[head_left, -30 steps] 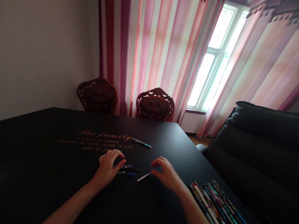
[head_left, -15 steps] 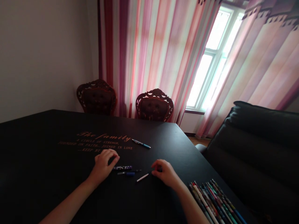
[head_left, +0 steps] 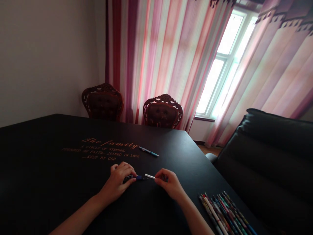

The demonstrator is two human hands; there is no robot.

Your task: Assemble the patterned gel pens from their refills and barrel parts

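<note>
Pinched in the thumb and fingers of my right hand is a slim white pen piece, pointing left just above the table. My left hand is closed on a blue pen piece, whose thin dark end reaches toward the white piece. Whether the two pieces touch, I cannot tell. Something dark shows under the left fingers; the purple-patterned pen barrel is mostly or wholly hidden there. Beyond the hands, a blue pen lies on the black table beside the printed lettering.
Several pens and pencils lie in a row near the table's right edge. A black leather recliner stands to the right. Two carved chairs are at the far side, before striped curtains and a window.
My right hand has picked up the white pen piece from the table. My left hand has moved right and closed on the blue pen piece, covering the patterned barrel.
</note>
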